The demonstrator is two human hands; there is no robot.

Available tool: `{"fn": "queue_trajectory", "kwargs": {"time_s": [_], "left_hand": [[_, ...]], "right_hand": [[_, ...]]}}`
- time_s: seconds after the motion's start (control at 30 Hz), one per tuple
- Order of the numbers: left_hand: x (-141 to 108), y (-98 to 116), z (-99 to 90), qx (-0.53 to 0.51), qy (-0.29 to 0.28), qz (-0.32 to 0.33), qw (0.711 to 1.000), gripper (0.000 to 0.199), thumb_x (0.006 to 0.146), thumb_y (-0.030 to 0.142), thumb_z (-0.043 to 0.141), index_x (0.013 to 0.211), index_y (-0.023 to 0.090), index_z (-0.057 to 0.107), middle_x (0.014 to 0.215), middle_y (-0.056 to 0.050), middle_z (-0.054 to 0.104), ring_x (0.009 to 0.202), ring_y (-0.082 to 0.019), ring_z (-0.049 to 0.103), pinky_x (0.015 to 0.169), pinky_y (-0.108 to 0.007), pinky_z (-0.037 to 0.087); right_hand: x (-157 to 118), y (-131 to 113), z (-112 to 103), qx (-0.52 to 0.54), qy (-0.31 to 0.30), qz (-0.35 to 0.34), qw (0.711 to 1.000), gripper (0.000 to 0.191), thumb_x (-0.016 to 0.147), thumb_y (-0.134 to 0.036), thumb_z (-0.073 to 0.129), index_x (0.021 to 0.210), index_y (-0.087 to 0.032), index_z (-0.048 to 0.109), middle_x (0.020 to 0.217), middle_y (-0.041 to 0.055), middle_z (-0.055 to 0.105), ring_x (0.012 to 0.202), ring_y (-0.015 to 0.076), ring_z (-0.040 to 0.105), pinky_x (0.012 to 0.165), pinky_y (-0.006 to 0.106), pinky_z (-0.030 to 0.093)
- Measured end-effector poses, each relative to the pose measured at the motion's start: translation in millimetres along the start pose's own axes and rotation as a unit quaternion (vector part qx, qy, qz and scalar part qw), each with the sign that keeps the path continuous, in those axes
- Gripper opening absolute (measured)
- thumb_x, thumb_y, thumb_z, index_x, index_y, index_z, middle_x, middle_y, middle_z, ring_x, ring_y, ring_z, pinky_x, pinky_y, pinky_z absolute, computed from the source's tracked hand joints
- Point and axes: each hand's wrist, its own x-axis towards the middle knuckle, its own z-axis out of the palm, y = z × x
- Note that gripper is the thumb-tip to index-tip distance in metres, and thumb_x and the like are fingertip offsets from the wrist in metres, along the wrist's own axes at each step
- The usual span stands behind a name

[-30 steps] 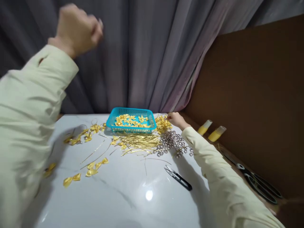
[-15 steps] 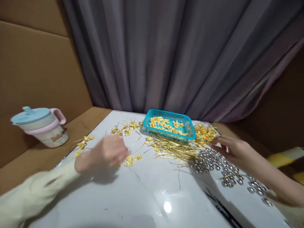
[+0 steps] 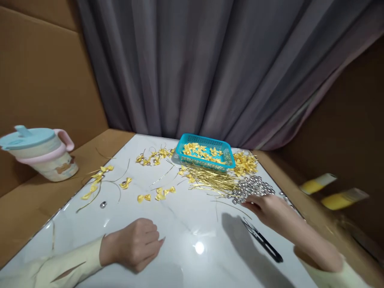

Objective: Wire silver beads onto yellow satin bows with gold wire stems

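Note:
My left hand (image 3: 139,245) rests curled in a fist low on the white table, thumb to the right; whatever it may hold is hidden. My right hand (image 3: 267,208) reaches in from the right with fingertips bent down at the near edge of a heap of small shiny silver pieces (image 3: 255,186), round like beads or bells. Its fingers are drawn together, and anything between them cannot be made out. Black-handled tweezers or snips (image 3: 264,242) lie below that hand. Gold twist ties (image 3: 213,179) are bundled beyond it, near a pile of yellow ribbon bows (image 3: 244,163).
At the back stands a blue basket (image 3: 204,166) with yellow bows in it. Several bows with gold wires (image 3: 97,180) and one loose silver piece (image 3: 103,205) lie on the left. A lidded cup (image 3: 45,156) stands far left, and cardboard walls (image 3: 39,72) flank the table.
My left hand has drawn back toward me from above the loose bows and come down on the table. My right hand has moved from beside the bow pile to the silver pieces. The view has shifted.

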Motion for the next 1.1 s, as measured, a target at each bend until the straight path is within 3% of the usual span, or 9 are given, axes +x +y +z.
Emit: {"fn": "queue_trajectory", "kwargs": {"time_s": [0.07, 0.23, 0.33, 0.5, 0.7, 0.8, 0.9, 1.0, 1.1], "left_hand": [[-2, -1, 4.8, 0.004, -0.012, 0.007, 1.000, 0.023, 0.077, 0.003, 0.045, 0.059, 0.018, 0.048, 0.047, 0.000, 0.044, 0.042, -0.014, 0.034, 0.043, -0.032, 0.020], [-2, 1, 13.6, 0.010, -0.011, -0.017, 1.000, 0.027, 0.079, 0.002, 0.043, 0.057, 0.018, 0.043, 0.047, 0.001, 0.044, 0.042, -0.014, 0.035, 0.044, -0.031, 0.021], [0, 1, 14.0, 0.028, -0.024, -0.032, 0.999, 0.028, 0.080, 0.003, 0.041, 0.057, 0.019, 0.043, 0.046, 0.001, 0.044, 0.042, -0.014, 0.035, 0.044, -0.031, 0.021], [4, 0, 13.0, 0.050, -0.033, -0.041, 0.997, 0.030, 0.082, 0.005, 0.039, 0.056, 0.018, 0.044, 0.045, 0.000, 0.046, 0.041, -0.014, 0.036, 0.044, -0.032, 0.021], [-2, 1, 16.5, 0.032, -0.024, -0.058, 0.998, 0.030, 0.084, 0.006, 0.039, 0.057, 0.018, 0.043, 0.047, 0.001, 0.046, 0.041, -0.013, 0.036, 0.044, -0.030, 0.020], [2, 2, 18.7, -0.016, -0.016, -0.142, 0.990, 0.034, 0.089, 0.012, 0.037, 0.056, 0.018, 0.040, 0.047, 0.002, 0.044, 0.042, -0.011, 0.037, 0.044, -0.027, 0.025], [24, 4, 21.0, -0.072, -0.022, -0.243, 0.967, 0.027, 0.093, 0.021, 0.039, 0.069, 0.016, 0.048, 0.063, 0.000, 0.054, 0.054, -0.011, 0.049, 0.052, -0.023, 0.039], [59, 6, 28.7, -0.275, -0.073, -0.369, 0.885, 0.029, 0.086, 0.041, 0.054, 0.102, 0.016, 0.054, 0.103, -0.009, 0.061, 0.094, -0.020, 0.058, 0.082, -0.033, 0.046], [91, 6, 43.2, -0.430, -0.100, -0.400, 0.803, 0.041, 0.079, 0.045, 0.061, 0.104, 0.014, 0.054, 0.111, -0.013, 0.060, 0.101, -0.024, 0.056, 0.087, -0.038, 0.043]], "right_hand": [[4, -3, 7, 0.119, -0.055, -0.033, 0.991, 0.021, 0.086, -0.019, 0.047, 0.078, -0.019, 0.065, 0.067, 0.0073, 0.066, 0.056, 0.0194, 0.060, 0.051, 0.027, 0.040], [28, -4, 37, 0.216, -0.094, -0.098, 0.967, 0.014, 0.083, -0.020, 0.056, 0.094, -0.017, 0.063, 0.093, 0.0085, 0.061, 0.078, 0.0161, 0.059, 0.070, 0.026, 0.047], [47, 0, 56, 0.255, -0.107, -0.121, 0.953, 0.016, 0.079, -0.028, 0.064, 0.090, -0.016, 0.064, 0.091, 0.0079, 0.059, 0.076, 0.0158, 0.056, 0.067, 0.026, 0.047], [62, 3, 67, 0.297, -0.115, -0.140, 0.938, 0.034, 0.075, -0.045, 0.068, 0.059, -0.016, 0.057, 0.074, 0.0056, 0.058, 0.076, 0.0180, 0.054, 0.072, 0.031, 0.044], [55, 1, 54, 0.324, -0.074, -0.084, 0.939, 0.035, 0.078, -0.050, 0.062, 0.068, -0.016, 0.057, 0.080, 0.0073, 0.062, 0.079, 0.0199, 0.054, 0.076, 0.034, 0.041], [51, -4, 47, 0.348, -0.068, -0.052, 0.934, 0.035, 0.077, -0.049, 0.062, 0.069, -0.016, 0.056, 0.070, 0.0042, 0.061, 0.068, 0.0175, 0.055, 0.067, 0.030, 0.042], [47, -18, 42, 0.378, -0.078, -0.048, 0.921, 0.035, 0.076, -0.050, 0.063, 0.067, -0.016, 0.055, 0.064, 0.0019, 0.060, 0.062, 0.0156, 0.056, 0.063, 0.028, 0.043], [43, -35, 37, 0.400, -0.086, -0.054, 0.911, 0.037, 0.076, -0.052, 0.062, 0.068, -0.017, 0.055, 0.061, 0.0011, 0.061, 0.061, 0.0152, 0.057, 0.063, 0.028, 0.044], [41, -46, 35, 0.408, -0.084, -0.056, 0.907, 0.039, 0.077, -0.055, 0.060, 0.069, -0.017, 0.055, 0.063, 0.0013, 0.061, 0.063, 0.0149, 0.057, 0.064, 0.028, 0.044]]}}
